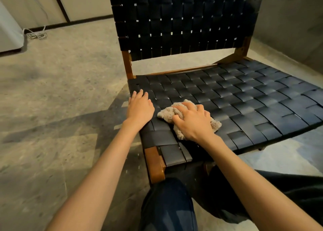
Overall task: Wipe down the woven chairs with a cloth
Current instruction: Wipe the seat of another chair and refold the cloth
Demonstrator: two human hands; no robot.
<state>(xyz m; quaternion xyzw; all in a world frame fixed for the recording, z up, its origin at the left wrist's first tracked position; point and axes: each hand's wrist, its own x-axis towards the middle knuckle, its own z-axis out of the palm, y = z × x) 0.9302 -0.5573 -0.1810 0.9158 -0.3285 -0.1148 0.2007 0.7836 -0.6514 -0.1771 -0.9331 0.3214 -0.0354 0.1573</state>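
A low chair with a dark navy woven seat (244, 101) and woven backrest (183, 20) on a brown wooden frame (155, 164) fills the middle and right of the view. A crumpled beige terry cloth (172, 112) lies on the seat near its front left corner. My right hand (193, 121) presses down on the cloth with the fingers curled over it. To its left, my left hand (139, 106) rests flat on the seat's left edge, fingers apart, holding nothing.
A grey speckled stone floor (61, 99) spreads to the left. A white appliance (8, 31) with a coiled white cable (36, 34) stands at the far left by the wall. My knees in dark trousers (167, 204) are right at the chair's front edge.
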